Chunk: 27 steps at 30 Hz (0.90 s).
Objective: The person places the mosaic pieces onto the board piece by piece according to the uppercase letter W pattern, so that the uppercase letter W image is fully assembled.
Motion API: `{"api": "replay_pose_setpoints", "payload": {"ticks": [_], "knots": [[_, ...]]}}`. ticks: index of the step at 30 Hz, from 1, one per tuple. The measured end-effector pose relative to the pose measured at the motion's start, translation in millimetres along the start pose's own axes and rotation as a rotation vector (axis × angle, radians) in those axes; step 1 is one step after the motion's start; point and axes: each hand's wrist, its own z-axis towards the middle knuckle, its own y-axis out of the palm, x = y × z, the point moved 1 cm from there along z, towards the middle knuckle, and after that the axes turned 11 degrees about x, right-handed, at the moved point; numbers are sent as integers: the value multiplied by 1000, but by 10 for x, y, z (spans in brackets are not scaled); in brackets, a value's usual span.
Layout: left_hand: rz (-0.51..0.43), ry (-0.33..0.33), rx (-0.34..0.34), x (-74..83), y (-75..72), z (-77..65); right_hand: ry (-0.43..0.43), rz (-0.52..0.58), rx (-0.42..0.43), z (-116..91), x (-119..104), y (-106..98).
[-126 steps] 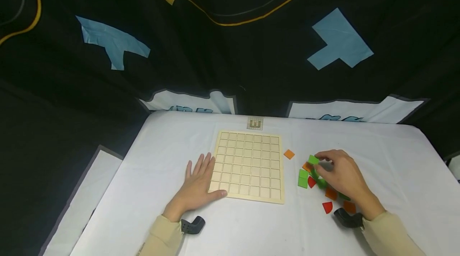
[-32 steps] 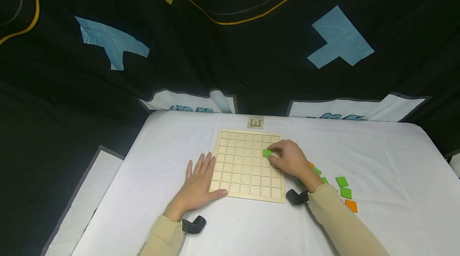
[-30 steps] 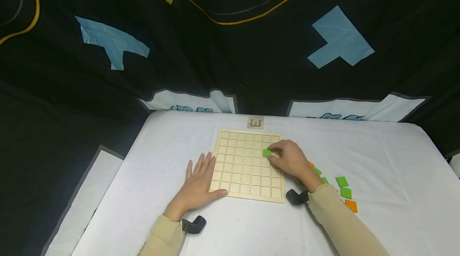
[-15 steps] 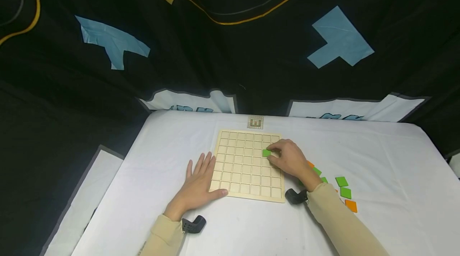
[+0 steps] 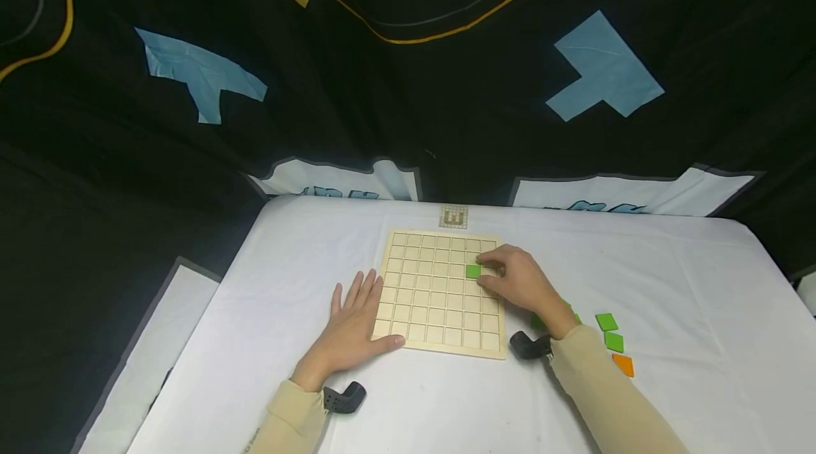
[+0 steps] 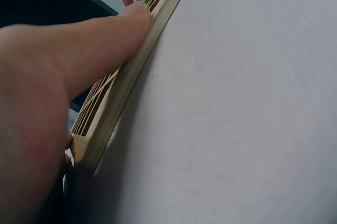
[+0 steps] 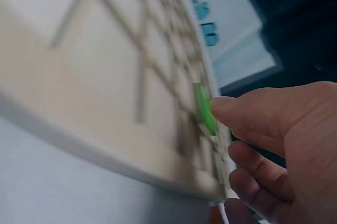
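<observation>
A pale wooden grid board (image 5: 421, 294) lies on the white table. One green square tile (image 5: 473, 271) lies flat on it, in the right part of the grid above the middle. My right hand (image 5: 519, 285) is over the board's right side. Its thumb and index fingertips stand slightly spread at the tile's right edge; in the right wrist view the thumb tip (image 7: 224, 107) meets or overlaps the green tile (image 7: 204, 109). My left hand (image 5: 350, 333) rests flat with fingers spread at the board's lower left corner, its thumb along the near edge (image 6: 113, 108).
Loose green tiles (image 5: 606, 321) and an orange tile (image 5: 623, 365) lie right of the board, and my right forearm hides part of the pile. A small patterned card (image 5: 453, 217) lies behind the board. A black curtain (image 5: 408, 107) hangs beyond the table.
My right hand went from the loose pieces to the board with a green tile. In the last half second its fingertips shifted slightly right, off the tile. My left hand stayed put.
</observation>
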Motion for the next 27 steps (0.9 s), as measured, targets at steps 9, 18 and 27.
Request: {"api": "replay_pose_setpoints", "payload": {"ticks": [9, 18, 27], "knots": [[3, -1, 6, 3, -11, 15, 78, 99, 91, -58, 32, -301], [8, -8, 3, 2, -12, 7, 145, 126, 155, -144, 109, -427], [8, 0, 14, -1, 1, 6, 252, 102, 157, -218, 166, -402]]}}
